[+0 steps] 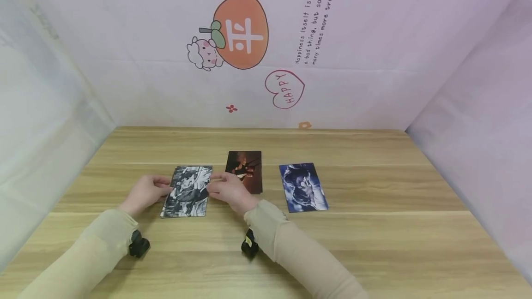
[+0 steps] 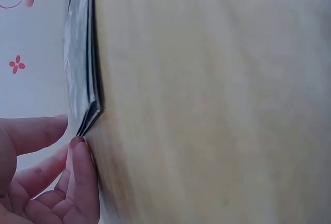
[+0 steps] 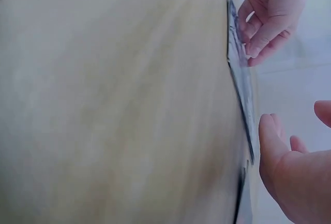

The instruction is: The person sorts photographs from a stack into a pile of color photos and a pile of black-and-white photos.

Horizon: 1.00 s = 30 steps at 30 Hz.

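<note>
Black-and-white cards (image 1: pixel 187 191) lay in a small pile on the wooden table (image 1: pixel 374 253), leftmost of the pictures set out there and directly between the two hands, with their long axis pointing away from the person and the far end leaning slightly right. At the pile's left long side, the left hand (image 1: pixel 147 193) pinched the edge close to a corner, and in the left wrist view the stacked edges stood a little apart, narrowing towards those fingertips. Across the pile, at its right long side, the right hand (image 1: pixel 232 193) was loose and unclenched, its fingers fairly straight and the thumb well away from them; whether a fingertip brushed the edge I could not tell. So the pile lay rightward of the left hand, which had the grasp, and leftward of the right, which had none. Beyond the right hand, partly hidden by it, was a dark brown card (image 1: pixel 250 170), and farther right, well apart from both hands, a blue card (image 1: pixel 303 187) lay slightly turned.
</note>
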Available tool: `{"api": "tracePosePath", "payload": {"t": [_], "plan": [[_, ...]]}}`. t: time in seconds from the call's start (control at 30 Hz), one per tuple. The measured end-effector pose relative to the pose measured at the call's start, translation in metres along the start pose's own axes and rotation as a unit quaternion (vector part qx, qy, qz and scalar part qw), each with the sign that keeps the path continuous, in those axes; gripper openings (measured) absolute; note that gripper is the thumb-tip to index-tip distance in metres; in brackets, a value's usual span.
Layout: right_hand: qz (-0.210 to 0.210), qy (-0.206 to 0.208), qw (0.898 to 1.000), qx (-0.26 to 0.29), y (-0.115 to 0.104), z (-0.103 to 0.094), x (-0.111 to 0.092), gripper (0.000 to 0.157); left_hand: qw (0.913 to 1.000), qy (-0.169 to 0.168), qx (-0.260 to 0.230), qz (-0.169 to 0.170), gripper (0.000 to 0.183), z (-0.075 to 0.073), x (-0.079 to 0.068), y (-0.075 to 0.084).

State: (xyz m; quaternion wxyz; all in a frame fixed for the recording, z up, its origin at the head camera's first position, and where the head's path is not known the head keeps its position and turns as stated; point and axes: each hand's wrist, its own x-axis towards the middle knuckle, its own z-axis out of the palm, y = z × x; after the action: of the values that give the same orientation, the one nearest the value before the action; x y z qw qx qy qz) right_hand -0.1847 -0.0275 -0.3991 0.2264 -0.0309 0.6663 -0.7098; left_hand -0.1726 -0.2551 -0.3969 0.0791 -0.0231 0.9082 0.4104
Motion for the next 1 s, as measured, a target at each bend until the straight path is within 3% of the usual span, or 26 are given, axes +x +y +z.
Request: {"api": "tracePosePath", "payload": {"t": [0.3, 0.53, 0.77, 1.0], "plan": [[-0.003, -0.032, 0.999, 0.001, -0.015, -0.017, -0.011, 0.046, 0.9992, 0.007, 0.023, 0.032, 0.043, -0.004, -0.002, 0.01], [-0.015, -0.05, 0.999, 0.008, -0.019, -0.034, -0.019, 0.046, 0.9985, 0.012, 0.028, 0.046, 0.04, 0.003, -0.005, 0.026], [-0.026, -0.041, 0.999, 0.012, -0.016, -0.052, -0.026, 0.044, 0.997, 0.04, 0.011, 0.065, 0.036, 0.022, -0.006, 0.046], [-0.034, -0.028, 0.999, 0.015, -0.01, -0.077, -0.033, 0.043, 0.9957, 0.041, -0.018, 0.08, 0.034, 0.044, 0.002, 0.068]]}}
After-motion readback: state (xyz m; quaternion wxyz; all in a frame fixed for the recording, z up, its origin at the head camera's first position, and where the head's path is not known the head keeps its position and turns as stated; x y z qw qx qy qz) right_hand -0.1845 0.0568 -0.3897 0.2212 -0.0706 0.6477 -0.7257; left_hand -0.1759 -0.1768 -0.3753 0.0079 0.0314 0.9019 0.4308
